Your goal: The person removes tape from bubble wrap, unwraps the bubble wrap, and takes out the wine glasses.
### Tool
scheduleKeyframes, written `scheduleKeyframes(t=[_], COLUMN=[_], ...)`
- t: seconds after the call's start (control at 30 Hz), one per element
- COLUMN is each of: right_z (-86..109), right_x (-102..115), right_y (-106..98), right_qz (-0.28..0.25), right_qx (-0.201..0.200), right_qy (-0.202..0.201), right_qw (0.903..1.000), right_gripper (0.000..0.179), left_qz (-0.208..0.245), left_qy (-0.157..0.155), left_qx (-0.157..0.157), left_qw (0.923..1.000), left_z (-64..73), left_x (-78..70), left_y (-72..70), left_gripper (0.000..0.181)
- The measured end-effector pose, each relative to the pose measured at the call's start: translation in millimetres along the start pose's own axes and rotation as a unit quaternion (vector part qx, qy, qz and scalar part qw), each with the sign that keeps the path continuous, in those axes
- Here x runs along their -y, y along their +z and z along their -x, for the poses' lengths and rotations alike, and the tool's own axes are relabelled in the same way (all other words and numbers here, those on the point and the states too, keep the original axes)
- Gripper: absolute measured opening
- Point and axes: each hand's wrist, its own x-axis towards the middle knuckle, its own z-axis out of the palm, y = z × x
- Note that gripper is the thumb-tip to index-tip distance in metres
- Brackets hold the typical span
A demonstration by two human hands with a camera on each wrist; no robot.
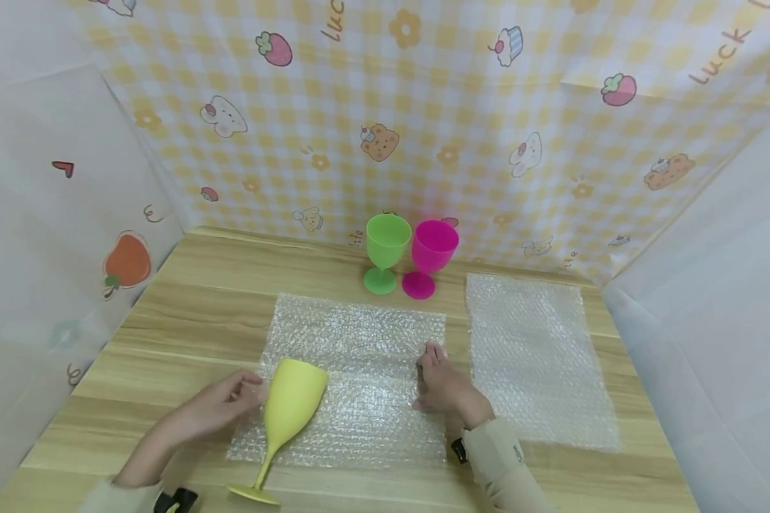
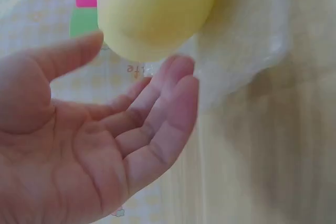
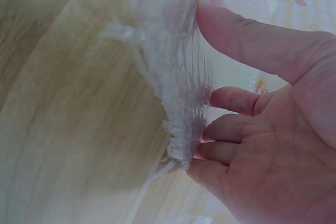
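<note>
A yellow plastic goblet [image 1: 291, 402] lies on its side across the left part of a bubble wrap sheet [image 1: 372, 377]. Its foot reaches past the sheet's near edge. Just left of the cup is my left hand [image 1: 227, 402], palm turned toward it. In the left wrist view, the left fingers [image 2: 152, 135] are loosely bent below the goblet's bowl [image 2: 152, 14] and hold nothing. At the sheet's right edge, my right hand [image 1: 443, 381] touches the wrap. The right wrist view shows its thumb and fingertips spread along that crinkled edge [image 3: 181, 103].
A green goblet [image 1: 385, 242] and a magenta goblet [image 1: 433, 246] stand upright side by side at the back of the wooden table [image 1: 212, 285]. Another bubble wrap sheet [image 1: 539, 363] lies flat on the right. A patterned cloth [image 1: 423, 107] hangs behind the table.
</note>
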Motion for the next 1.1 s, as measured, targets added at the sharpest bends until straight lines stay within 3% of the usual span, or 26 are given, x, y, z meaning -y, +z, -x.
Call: scheduleKeyframes(t=[0.2,0.43,0.7,0.8,0.97,1.1], right_z=[1.1,0.7,1.0,1.6,2.4,2.2], right_x=[0,0,-2,-2,-2,-3], right_y=[0,0,0,0,0,1], right_qz=[-0.010,-0.014,-0.019,-0.019,-0.019,-0.024], right_qx=[0.002,0.003,-0.002,-0.003,-0.003,-0.004], right_qy=[0.002,0.002,-0.003,-0.004,-0.005,-0.006], right_qw=[0.9999,0.9999,0.9998,0.9998,0.9998,0.9997], right_gripper=[0.075,0.077,0.076,0.078,0.080,0.080], left_qz=[0.024,0.017,0.079,0.128,0.235,0.276], left_qy=[0.004,0.011,-0.012,-0.018,-0.040,-0.044], left_qx=[0.063,0.061,0.093,0.121,0.172,0.198], left_qw=[0.9977,0.9979,0.9925,0.9842,0.9558,0.9393], left_z=[16.2,19.8,14.2,11.9,8.4,4.8], left_x=[10.4,22.6,18.5,17.8,17.6,18.9], left_y=[18.2,32.7,47.9,54.0,60.3,62.1], left_gripper=[0.037,0.023,0.027,0.027,0.019,0.015])
